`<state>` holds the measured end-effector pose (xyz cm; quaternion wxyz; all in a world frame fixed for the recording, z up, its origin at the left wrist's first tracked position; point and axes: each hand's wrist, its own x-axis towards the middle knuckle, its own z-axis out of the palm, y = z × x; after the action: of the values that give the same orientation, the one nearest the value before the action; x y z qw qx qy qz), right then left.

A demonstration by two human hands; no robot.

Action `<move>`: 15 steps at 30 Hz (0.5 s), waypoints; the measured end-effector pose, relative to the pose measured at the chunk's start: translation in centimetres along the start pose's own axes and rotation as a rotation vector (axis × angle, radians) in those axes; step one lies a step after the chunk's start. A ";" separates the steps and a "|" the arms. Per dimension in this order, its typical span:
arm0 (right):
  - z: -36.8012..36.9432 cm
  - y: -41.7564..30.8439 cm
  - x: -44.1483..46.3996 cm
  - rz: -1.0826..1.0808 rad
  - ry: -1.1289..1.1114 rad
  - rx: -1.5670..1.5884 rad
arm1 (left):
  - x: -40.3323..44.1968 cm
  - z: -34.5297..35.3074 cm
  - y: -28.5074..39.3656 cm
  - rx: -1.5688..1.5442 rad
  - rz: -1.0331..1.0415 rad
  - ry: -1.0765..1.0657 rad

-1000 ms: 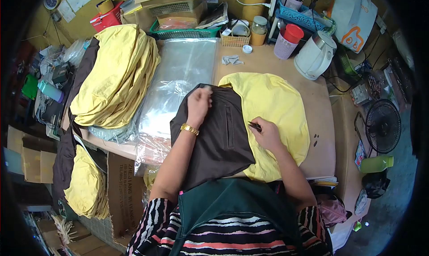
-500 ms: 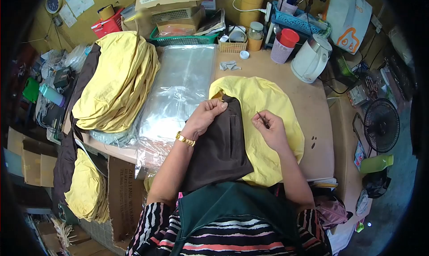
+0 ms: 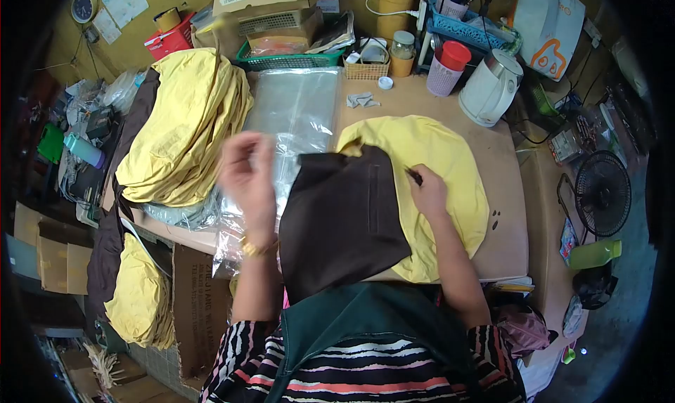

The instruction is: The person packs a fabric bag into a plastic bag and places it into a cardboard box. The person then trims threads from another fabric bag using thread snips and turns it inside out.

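Note:
Over the clear plastic sheets (image 3: 299, 101), left of the garment, my left hand (image 3: 247, 170) is raised off the cloth and smeared by motion; its fingers look curled, but what is between them cannot be made out. My right hand (image 3: 427, 189) is closed on a small dark tool (image 3: 415, 177), resting on the yellow cloth (image 3: 453, 157). The dark brown cloth panel (image 3: 337, 227) of the same garment lies in front of me, with a long narrow slit (image 3: 374, 199) near its right side. Its upper edge is bunched.
A tall pile of yellow garments (image 3: 179, 129) stands at the left. Along the back are a green basket (image 3: 288, 60), a jar (image 3: 402, 52), a purple cup (image 3: 443, 76) and a white kettle (image 3: 490, 90). A black fan (image 3: 602, 192) is at the right.
My left hand has let go of the upper edge of the dark panel and moved left, away from it. The panel now lies flatter. My right hand keeps the dark tool, slightly higher.

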<state>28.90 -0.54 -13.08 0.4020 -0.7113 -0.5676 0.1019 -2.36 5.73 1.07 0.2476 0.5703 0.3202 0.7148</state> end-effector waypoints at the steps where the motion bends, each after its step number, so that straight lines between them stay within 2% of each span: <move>1: -0.5 -0.1 -0.4 0.036 0.002 -0.125 | 0.5 -1.9 2.4 0.294 0.164 0.175; 2: -0.6 -0.2 -0.7 0.047 -0.005 -0.126 | 1.0 -4.2 6.8 -0.230 0.113 0.064; 3: -0.8 -0.4 -0.6 0.108 -0.013 -0.099 | 1.7 -4.9 10.0 -0.049 0.504 -0.032; 4: -0.9 -0.6 -0.2 0.161 -0.021 -0.073 | 2.0 -4.7 13.2 -0.148 0.668 -0.036; 6: -0.6 -0.6 -0.4 0.097 -0.014 -0.123 | 2.6 -3.0 18.3 -0.338 0.831 0.021; 8: -0.4 -0.7 -0.4 0.026 -0.005 -0.167 | 2.6 -2.4 20.5 -0.396 0.927 0.006; 15: -0.8 -0.8 -0.8 0.028 -0.015 -0.171 | 2.5 -3.3 21.4 -0.329 0.941 -0.029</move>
<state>28.54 -1.55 -12.27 0.3340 -0.7502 -0.5671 0.0640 -5.87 -7.47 18.11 -0.0106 0.6160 -0.0924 0.7822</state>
